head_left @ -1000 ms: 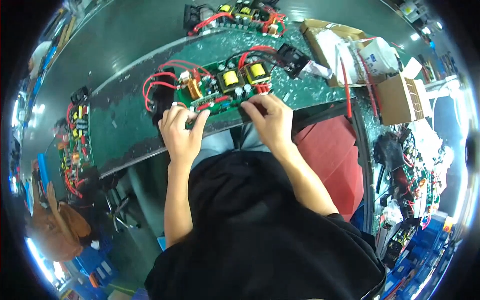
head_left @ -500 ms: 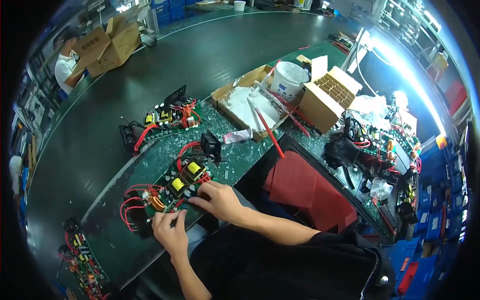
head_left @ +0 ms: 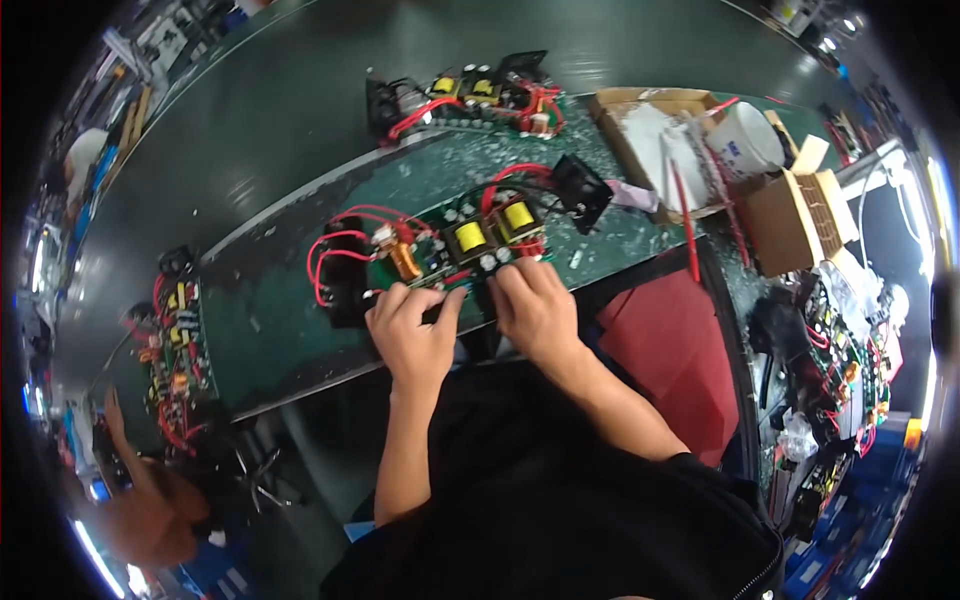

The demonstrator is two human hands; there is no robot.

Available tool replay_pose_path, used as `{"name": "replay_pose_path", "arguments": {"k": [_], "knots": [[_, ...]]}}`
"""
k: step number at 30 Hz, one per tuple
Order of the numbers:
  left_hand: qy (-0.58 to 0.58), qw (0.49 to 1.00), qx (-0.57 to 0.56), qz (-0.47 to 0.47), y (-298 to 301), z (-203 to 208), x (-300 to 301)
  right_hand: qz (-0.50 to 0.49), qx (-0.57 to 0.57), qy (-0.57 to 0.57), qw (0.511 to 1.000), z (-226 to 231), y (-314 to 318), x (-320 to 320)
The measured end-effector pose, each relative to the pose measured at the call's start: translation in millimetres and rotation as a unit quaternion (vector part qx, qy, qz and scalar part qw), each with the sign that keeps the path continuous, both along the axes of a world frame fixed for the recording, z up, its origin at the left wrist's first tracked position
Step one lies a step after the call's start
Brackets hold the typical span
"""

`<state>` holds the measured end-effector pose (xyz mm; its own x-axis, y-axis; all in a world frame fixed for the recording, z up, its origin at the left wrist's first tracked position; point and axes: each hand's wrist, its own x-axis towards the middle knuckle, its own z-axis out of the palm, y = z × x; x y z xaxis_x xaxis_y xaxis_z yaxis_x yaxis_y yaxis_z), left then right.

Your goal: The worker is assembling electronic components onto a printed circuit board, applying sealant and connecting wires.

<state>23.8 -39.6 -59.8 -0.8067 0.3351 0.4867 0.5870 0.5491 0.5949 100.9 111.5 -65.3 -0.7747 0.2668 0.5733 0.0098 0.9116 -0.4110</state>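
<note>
A green circuit board (head_left: 455,245) with yellow transformers, a copper coil and red wires lies on the green belt (head_left: 270,310) in front of me. My left hand (head_left: 410,335) rests on the board's near left edge, its fingers pressing down on it. My right hand (head_left: 535,305) sits on the near right edge, fingers curled over the components there. A black fan (head_left: 582,190) on red wires lies just right of the board. What the fingertips pinch is hidden.
A second wired board (head_left: 470,100) lies farther along the belt. Another board (head_left: 170,350) sits at the left, near a person's arm (head_left: 150,500). Open cardboard boxes (head_left: 790,215), a white tub (head_left: 745,140) and a red rod (head_left: 685,215) stand to the right, above a red mat (head_left: 670,350).
The view has swung, so the board now lies straight ahead and closer. Both hands have stayed on its near edge.
</note>
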Motion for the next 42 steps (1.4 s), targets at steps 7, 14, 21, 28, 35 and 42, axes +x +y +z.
{"name": "replay_pose_path", "arguments": {"k": [7,14,21,28,35,42], "knots": [[0.122,0.988,0.044,0.083,-17,24,-2,0.01,-0.061,0.094,0.994,55,20,11],[-0.103,0.941,-0.191,0.261,-37,52,-79,-0.136,-0.186,-0.347,0.909,140,126,-48],[-0.356,0.893,-0.089,0.26,-39,61,-106,0.012,-0.42,-0.411,0.809,113,156,-64],[-0.308,0.885,-0.129,0.324,-41,101,-95,-0.028,-0.567,-0.383,0.729,134,136,-64],[-0.203,0.889,-0.154,0.381,-169,221,-96,0.044,-0.636,-0.398,0.66,262,-7,-90],[0.061,0.877,-0.27,0.393,-411,313,-187,0.074,-0.756,-0.559,0.334,273,-261,-154]]}}
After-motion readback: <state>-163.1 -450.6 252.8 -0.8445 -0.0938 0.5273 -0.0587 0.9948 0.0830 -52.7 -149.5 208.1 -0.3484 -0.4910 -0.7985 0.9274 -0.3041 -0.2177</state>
